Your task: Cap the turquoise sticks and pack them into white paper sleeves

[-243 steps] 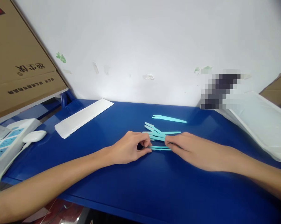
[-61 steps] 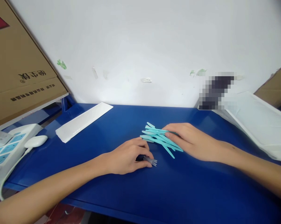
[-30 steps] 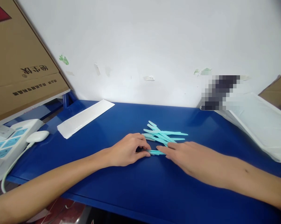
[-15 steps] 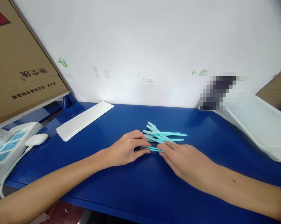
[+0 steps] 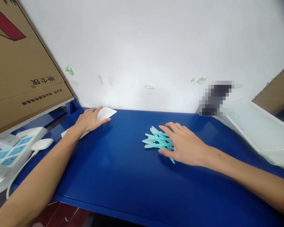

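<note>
A criss-crossed pile of slim turquoise plastic sticks (image 5: 153, 142) lies on the blue table (image 5: 113, 176); their exact kind is hard to make out. My right hand (image 5: 181, 140) is over the right end of the pile, thumb and fingers spread, hiding part of it. A long flat white sleeve (image 5: 107, 113) lies at the back left of the table. Over its middle rests my left hand (image 5: 91, 120), fingers and thumb apart, covering much of the sleeve. Whether the left fingertips press on it cannot be seen.
At the left are a white power strip (image 5: 14, 154) with a white plug and cable (image 5: 41, 144), and a large cardboard box (image 5: 33, 63). A translucent white tray (image 5: 262, 132) stands at the right. Behind the table rises a white wall (image 5: 142, 47).
My left hand has left the turquoise sticks and moved to the white sleeve at the back left. My right hand has let go of the stick it held and opened over the pile.
</note>
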### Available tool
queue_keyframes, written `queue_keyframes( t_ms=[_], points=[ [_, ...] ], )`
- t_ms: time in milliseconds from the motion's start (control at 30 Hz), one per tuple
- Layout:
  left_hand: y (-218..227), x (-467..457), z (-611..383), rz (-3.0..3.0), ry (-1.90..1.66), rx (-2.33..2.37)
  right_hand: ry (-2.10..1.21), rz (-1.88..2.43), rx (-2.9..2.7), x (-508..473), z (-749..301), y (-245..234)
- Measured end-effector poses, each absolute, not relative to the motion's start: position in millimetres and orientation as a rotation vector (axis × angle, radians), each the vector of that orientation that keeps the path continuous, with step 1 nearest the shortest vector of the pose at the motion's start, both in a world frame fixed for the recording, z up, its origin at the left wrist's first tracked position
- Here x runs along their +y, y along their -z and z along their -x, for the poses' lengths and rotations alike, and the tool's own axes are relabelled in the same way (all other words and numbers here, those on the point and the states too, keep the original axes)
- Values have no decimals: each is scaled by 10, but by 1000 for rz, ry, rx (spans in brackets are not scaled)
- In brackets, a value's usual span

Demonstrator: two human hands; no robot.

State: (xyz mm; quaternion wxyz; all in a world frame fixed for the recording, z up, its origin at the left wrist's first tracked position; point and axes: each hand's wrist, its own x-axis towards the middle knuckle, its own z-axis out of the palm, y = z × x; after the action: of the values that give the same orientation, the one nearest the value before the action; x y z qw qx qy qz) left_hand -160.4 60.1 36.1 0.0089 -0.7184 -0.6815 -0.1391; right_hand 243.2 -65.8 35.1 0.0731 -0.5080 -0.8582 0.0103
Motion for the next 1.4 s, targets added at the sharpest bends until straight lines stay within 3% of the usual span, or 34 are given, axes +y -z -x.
queue_keyframes(
  t_ms=[167, 300, 433, 533, 633, 767, 867, 967, 1400],
  points=[
    [-322, 636, 1752, 2233, 71, -2415, -222, 1690, -2697, -431, -2430, -466],
    [-334, 562, 1507, 2390, 133, -2138, -424, 1701, -2825, -285, -2307, -587],
    [-377, 382, 1164, 2559, 361, -1861, -293, 1553, -2965, -298, -2175, -543],
    [-445, 247, 983, 2606, 676, -1736, -62, 1478, -2952, -336, -2175, -430],
    [-531, 161, 883, 2578, 1307, -1624, -4, 1418, -2795, -311, -2240, -345],
    [-649, 105, 809, 2497, 2420, -1468, -521, 1207, -2223, -160, -2314, -306],
    [-722, 73, 785, 2484, 2929, -1369, -817, 1009, -1688, -34, -2322, -260],
    [-741, 62, 779, 2409, 3093, -1331, -977, 931, -1423, 42, -2319, -153],
    [-599, 94, 678, 2054, 3470, -1648, -1008, 1027, -1484, 65, -2338, -2]
  ],
)
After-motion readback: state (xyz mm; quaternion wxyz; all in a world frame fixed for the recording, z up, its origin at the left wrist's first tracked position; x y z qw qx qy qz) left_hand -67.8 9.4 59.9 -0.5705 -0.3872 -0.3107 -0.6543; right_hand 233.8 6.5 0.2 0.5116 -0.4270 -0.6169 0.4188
